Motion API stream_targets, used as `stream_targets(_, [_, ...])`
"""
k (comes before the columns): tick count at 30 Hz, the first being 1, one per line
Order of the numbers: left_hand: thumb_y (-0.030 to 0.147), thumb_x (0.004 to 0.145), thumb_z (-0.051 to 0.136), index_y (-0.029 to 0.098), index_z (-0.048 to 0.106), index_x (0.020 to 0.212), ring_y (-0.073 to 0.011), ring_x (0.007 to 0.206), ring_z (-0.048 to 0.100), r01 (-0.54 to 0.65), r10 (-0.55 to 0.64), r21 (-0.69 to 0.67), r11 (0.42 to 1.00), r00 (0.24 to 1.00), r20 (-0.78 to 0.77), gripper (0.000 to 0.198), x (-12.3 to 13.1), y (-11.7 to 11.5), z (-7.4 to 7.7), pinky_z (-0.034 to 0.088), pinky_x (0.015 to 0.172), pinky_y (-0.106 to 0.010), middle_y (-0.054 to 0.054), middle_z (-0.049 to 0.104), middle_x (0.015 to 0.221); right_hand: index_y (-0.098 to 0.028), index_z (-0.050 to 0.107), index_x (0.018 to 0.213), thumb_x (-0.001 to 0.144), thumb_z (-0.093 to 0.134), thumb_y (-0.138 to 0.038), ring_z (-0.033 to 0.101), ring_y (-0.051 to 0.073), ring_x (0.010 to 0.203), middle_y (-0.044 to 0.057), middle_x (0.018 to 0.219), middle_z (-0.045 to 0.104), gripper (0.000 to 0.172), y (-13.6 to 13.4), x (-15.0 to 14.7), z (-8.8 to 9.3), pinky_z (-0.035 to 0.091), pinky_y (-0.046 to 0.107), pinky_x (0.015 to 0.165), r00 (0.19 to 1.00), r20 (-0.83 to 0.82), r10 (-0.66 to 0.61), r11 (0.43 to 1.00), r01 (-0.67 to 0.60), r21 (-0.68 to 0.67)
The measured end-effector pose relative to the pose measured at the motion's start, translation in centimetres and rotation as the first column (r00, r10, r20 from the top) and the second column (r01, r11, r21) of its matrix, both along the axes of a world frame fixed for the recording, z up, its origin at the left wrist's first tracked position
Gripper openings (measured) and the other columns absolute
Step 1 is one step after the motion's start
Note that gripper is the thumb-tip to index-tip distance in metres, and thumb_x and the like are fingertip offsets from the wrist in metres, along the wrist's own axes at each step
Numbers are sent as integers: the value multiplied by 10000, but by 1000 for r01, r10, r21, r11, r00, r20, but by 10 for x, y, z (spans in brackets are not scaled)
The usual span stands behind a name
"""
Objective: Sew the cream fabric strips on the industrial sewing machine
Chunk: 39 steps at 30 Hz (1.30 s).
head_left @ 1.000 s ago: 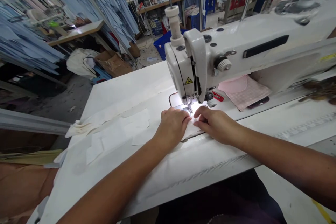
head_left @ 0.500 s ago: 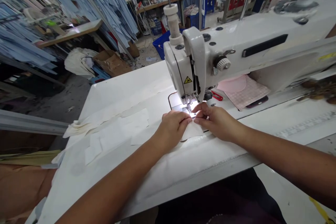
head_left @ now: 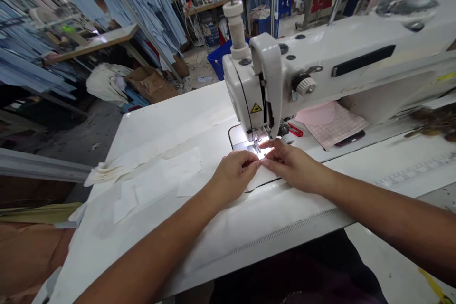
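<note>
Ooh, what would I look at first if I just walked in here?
You'd probably spot the big white sewing machine first, on the right, with a bright light by its needle. Just in front of the needle, the left hand and right hand meet, their fingers at pale cloth. Far behind on the left, lots of light blue cloth pieces hang down.

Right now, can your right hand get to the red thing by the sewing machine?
Probably yes: the right hand rests close to the red-handled tool, and nothing large seems to lie between them.
</note>
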<state>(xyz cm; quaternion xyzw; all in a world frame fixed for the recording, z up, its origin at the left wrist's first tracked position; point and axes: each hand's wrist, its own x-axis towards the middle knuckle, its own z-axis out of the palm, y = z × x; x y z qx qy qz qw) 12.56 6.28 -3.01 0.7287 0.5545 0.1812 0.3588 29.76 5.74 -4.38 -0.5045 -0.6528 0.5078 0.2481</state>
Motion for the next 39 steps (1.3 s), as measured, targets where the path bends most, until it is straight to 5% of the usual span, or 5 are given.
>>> stream_targets(7, [275, 841, 453, 214, 576, 763, -136, 668, 503, -39, 39, -32, 999, 999, 3, 159, -6, -2, -1, 402, 618, -264, 26, 556, 693, -175, 466, 687, 801, 529, -317, 467, 68, 597, 51, 1124, 532, 193, 0, 0, 1, 357, 265, 579, 999, 42, -17, 1000, 17, 2])
stream_targets(14, [261, 847, 445, 208, 579, 761, -147, 715, 524, -30, 30, -12, 999, 1000, -1, 167, -4, -5, 3, 418, 665, -278, 13, 574, 729, -202, 452, 1061, 823, 509, -289, 466, 121, 577, -63, 631, 475, 260, -3, -2, 1, 334, 257, 547, 999, 25, -32, 999, 32, -2])
stream_targets(23, [251, 844, 436, 207, 591, 787, -145, 718, 530, -24, 24, -5, 1000, 1000, 8, 171, -4, -6, 5, 424, 666, -281, 14, 578, 727, -197, 485, 1004, 829, 507, -303, 478, 118, 580, -37, 689, 523, 206, -4, -1, 1, 354, 268, 562, 998, 52, -37, 999, 36, 18])
stream_targets(28, [318, 863, 417, 236, 618, 967, -144, 725, 540, -46, 47, -79, 996, 999, 10, 240, -6, -7, 3, 430, 669, -283, 13, 602, 770, -192, 499, 841, 833, 504, -324, 517, 112, 643, 12, 869, 583, 132, -4, 0, -3, 398, 284, 627, 995, 89, -36, 996, 29, 83])
stream_targets(39, [341, 789, 555, 214, 645, 767, -120, 655, 529, -175, 194, -156, 972, 974, 116, 157, -4, -6, 5, 426, 610, -249, 27, 608, 705, -194, 505, 1064, 839, 510, -304, 543, 144, 671, 10, 789, 603, 251, -3, 0, -1, 406, 283, 621, 994, 104, -34, 995, 24, 96])
